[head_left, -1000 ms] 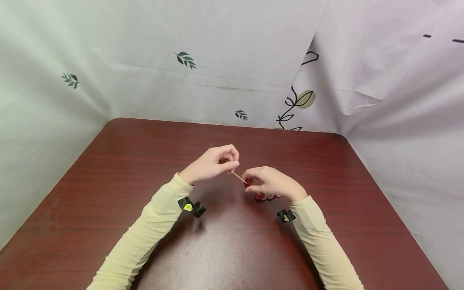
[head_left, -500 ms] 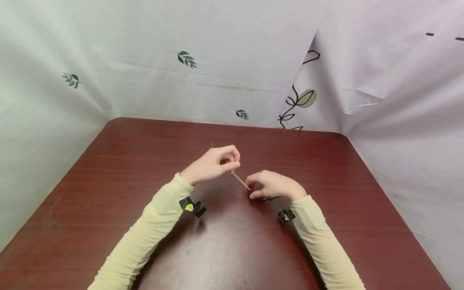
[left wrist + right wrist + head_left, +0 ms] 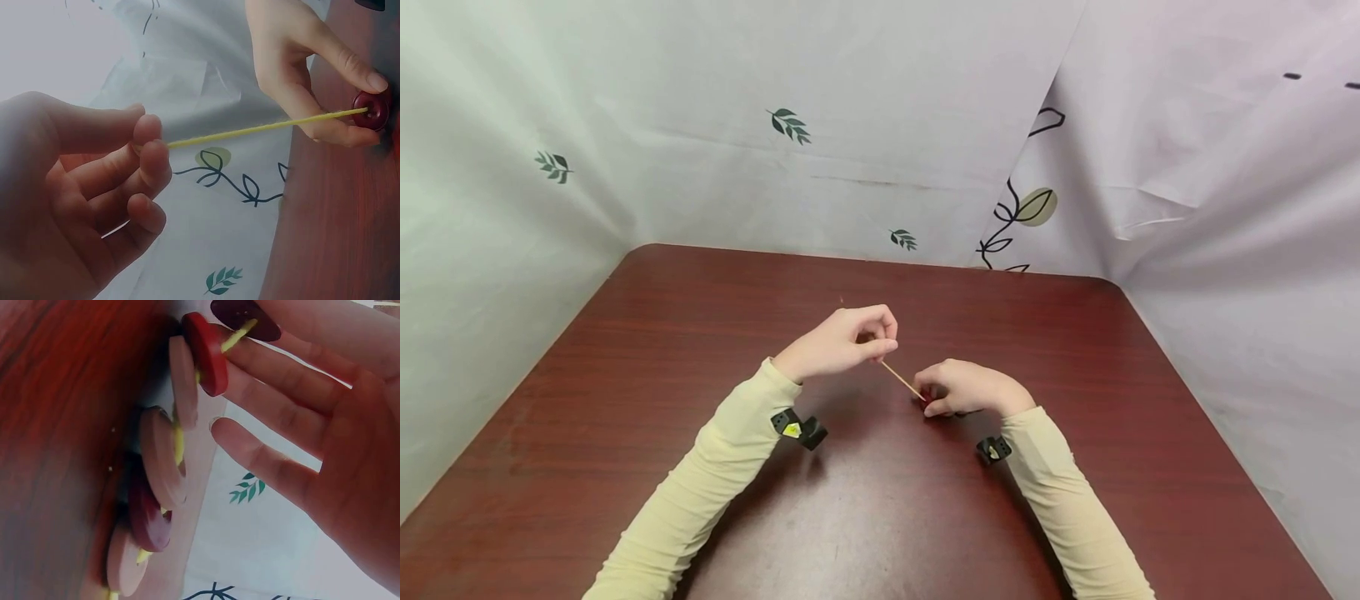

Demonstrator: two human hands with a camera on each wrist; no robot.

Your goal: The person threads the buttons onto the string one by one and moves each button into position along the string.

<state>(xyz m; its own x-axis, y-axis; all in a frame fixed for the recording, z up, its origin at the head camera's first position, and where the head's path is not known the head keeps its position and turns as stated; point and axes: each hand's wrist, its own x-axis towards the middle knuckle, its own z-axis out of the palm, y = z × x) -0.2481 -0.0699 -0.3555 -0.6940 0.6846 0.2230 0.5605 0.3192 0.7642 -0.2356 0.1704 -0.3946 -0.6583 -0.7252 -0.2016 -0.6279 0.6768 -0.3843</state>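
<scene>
My left hand [image 3: 838, 340] pinches a yellow string [image 3: 250, 129] between thumb and fingertips. The string runs taut and slanting down to my right hand [image 3: 973, 387], low over the table. There, thumb and fingers pinch a dark red button [image 3: 379, 122], and the string passes through its hole. In the right wrist view, a bright red button [image 3: 209, 356], a pink button [image 3: 181, 381] and several more pink and maroon ones follow along the same string in a row. They lie at the table surface under my right hand, mostly hidden in the head view.
The reddish-brown wooden table [image 3: 700, 317] has rounded far corners. White cloth [image 3: 700, 183] with printed leaves hangs behind it and on both sides. Black camera mounts [image 3: 801, 429] sit at both sleeves' wrists.
My right hand has moved down and slightly right with the dark red button, towards the other buttons. More string shows between the hands. The left hand has hardly moved.
</scene>
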